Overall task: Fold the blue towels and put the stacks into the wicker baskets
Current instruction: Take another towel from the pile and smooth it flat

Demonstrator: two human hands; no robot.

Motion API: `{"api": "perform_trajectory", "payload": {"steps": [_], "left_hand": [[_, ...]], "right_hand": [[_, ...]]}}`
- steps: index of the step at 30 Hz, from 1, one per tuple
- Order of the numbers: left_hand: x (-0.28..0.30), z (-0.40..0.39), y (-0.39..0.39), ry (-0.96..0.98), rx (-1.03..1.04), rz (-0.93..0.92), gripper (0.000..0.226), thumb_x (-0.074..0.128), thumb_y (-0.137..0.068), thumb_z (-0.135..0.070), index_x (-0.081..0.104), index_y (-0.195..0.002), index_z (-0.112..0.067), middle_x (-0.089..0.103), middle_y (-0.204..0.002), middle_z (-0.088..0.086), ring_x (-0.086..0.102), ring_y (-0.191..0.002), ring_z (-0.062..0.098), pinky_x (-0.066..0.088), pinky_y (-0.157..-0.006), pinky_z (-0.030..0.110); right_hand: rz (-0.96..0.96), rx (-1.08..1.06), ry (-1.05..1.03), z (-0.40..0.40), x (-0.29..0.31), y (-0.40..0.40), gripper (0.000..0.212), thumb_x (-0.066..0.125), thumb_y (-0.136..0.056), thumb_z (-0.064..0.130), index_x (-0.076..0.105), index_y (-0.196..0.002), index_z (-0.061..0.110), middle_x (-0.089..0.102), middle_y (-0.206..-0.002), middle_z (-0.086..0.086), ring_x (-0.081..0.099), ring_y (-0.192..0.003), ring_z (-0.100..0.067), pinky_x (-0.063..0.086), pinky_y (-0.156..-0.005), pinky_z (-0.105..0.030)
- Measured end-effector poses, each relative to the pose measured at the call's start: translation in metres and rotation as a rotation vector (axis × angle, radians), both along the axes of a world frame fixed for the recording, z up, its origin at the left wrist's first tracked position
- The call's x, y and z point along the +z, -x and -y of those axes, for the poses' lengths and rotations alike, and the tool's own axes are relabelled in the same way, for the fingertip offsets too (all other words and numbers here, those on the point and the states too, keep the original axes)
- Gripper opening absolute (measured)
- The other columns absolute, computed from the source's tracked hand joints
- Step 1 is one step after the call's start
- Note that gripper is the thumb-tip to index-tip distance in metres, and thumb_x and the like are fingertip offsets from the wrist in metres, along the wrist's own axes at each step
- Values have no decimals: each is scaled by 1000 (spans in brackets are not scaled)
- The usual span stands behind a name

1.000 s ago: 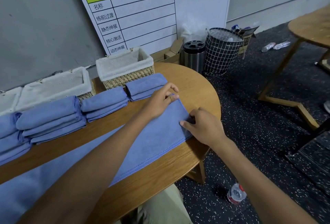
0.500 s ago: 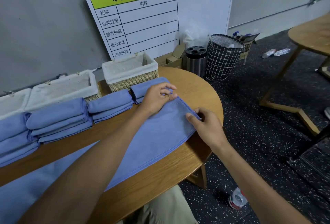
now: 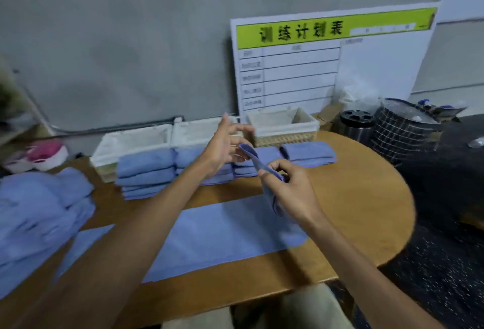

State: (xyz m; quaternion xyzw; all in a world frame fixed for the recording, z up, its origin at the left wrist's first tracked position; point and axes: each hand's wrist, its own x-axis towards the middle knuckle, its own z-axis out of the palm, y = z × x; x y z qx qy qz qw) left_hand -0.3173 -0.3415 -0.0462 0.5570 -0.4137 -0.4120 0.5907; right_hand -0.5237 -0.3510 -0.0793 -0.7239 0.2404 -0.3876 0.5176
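Right hand [image 3: 290,192] pinches the raised end of the blue towel [image 3: 222,234]; the rest lies flat on the counter [image 3: 361,197] toward the body. Left hand [image 3: 225,145], just beyond, is open with fingers spread, gripping nothing. Folded stacks [image 3: 146,171] sit behind both hands, wicker baskets [image 3: 285,129] behind those. Risk: a one-handed fold could skew the edges and need redoing.

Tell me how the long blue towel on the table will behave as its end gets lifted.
Probably floppy: the long blue towel curls and droops where the right hand raises its end. Likely light, since fingers alone hold it up. The rest may drag along the table rather than lift.
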Motion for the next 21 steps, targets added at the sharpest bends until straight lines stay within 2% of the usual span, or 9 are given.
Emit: {"api": "perform_trajectory", "payload": {"steps": [5, 10, 11, 13, 15, 18, 20, 21], "left_hand": [[17, -111, -78, 5, 125, 12, 77, 8, -98, -68, 65, -113, -17, 67, -80, 13, 60, -64, 21, 46, -60, 28], [16, -207, -133, -11, 249, 63, 79, 7, -98, -69, 65, -113, -17, 67, -76, 15, 53, -58, 19, 38, -55, 26], [14, -221, -142, -18, 281, 76, 79, 7, -98, -68, 64, -113, -17, 67, -75, 15, 50, -54, 19, 36, -51, 23], [6, -247, -157, -42, 330, 129, 77, 6, -100, -65, 63, -114, -14, 67, -73, 15, 37, -50, 20, 21, -48, 25], [-6, -266, -170, -77, 368, 187, 75, 7, -102, -60, 62, -116, -11, 68, -73, 14, 32, -46, 17, 15, -46, 25], [-31, -283, -182, -155, 425, 245, 69, 14, -105, -56, 66, -113, -11, 67, -73, 13, 41, -44, 8, 31, -44, 20], [-54, -292, -186, -252, 450, 337, 64, 21, -104, -59, 69, -108, -17, 69, -75, 9, 49, -52, 7, 40, -55, 23], [-66, -297, -187, -320, 460, 418, 64, 25, -101, -66, 70, -103, -21, 71, -79, 6, 57, -64, 6, 46, -67, 27]], "right_hand": [[11, 160, 74, -80, 7, -88, 26, 66, -92, 12, 51, -72, 4, 47, -62, 2, 43, -59, -9, 35, -58, -21], [-18, 316, 108, -159, 6, -156, 21, 65, -91, 13, 55, -76, 3, 52, -70, -11, 45, -63, -13, 36, -61, -25], [-23, 336, 115, -172, 4, -166, 21, 64, -91, 12, 54, -76, 2, 51, -70, -10, 44, -62, -13, 35, -60, -23], [-40, 359, 143, -193, -3, -184, 26, 64, -92, 12, 49, -73, 2, 47, -67, -8, 43, -60, -15, 34, -58, -24], [-93, 368, 174, -208, -18, -202, 30, 64, -93, 14, 46, -72, 1, 47, -67, -10, 46, -61, -22, 37, -60, -32], [-202, 363, 216, -223, -45, -225, 32, 65, -92, 20, 48, -75, -2, 49, -71, -15, 49, -68, -27, 44, -68, -50], [-280, 408, 255, -230, -60, -233, 34, 66, -91, 30, 53, -73, 5, 53, -71, -8, 52, -70, -19, 46, -71, -50], [-322, 464, 270, -233, -64, -233, 34, 66, -91, 38, 57, -72, 11, 56, -73, -3, 54, -72, -14, 48, -73, -47]]}}
